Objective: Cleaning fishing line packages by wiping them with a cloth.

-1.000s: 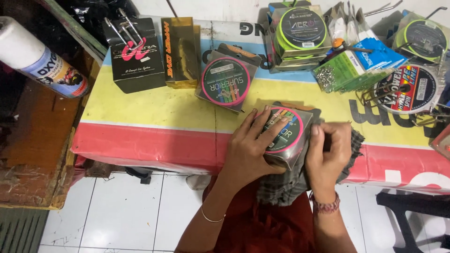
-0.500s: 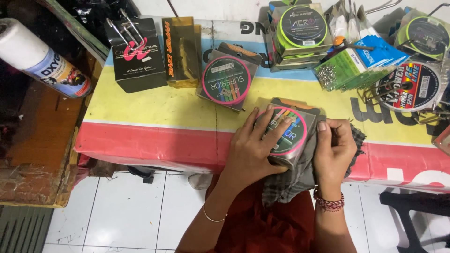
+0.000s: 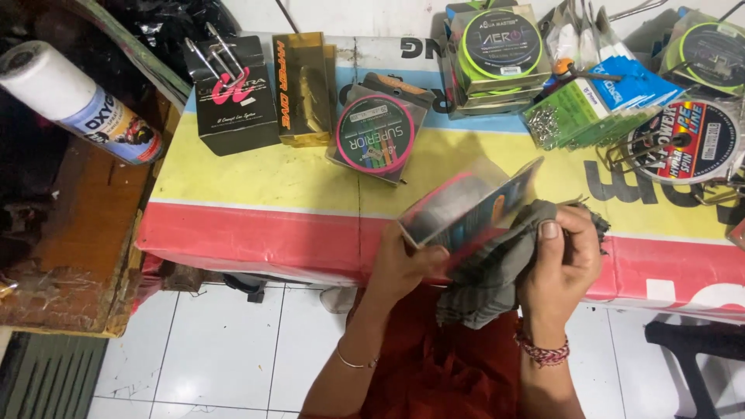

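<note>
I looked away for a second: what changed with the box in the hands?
The left hand has tilted the clear spool box up on edge, its round face turned away. The right hand still holds the grey cloth against it. The table's other boxes stayed put.

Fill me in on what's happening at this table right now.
A person holds a clear box with a spool inside, tilted, in the left hand, over the table's near edge. The right hand presses a grey cloth against the box's lower side. On the table behind lie a similar box with a pink-rimmed spool, a black box, a gold box and more spools along the far right.
</note>
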